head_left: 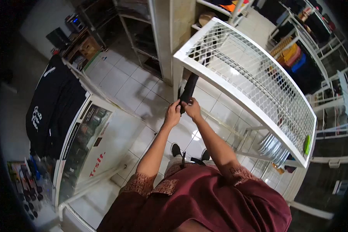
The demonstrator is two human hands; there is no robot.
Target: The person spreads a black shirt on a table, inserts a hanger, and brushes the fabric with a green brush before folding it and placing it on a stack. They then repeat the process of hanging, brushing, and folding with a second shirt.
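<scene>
Head view: the left hand [173,113] and right hand [193,110] grasp a dark elongated item [190,84]. Shifting it likely requires clearance from the white mesh rack [181,55] beside the grip.

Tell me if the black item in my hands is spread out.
Not spread out. The black item makes a narrow strip beside the white rack, its lower end at both hands. Folded or rolled, I cannot tell.

One head-worn view looks steeply down past the chest, hands [182,111] mid-distance.
</scene>
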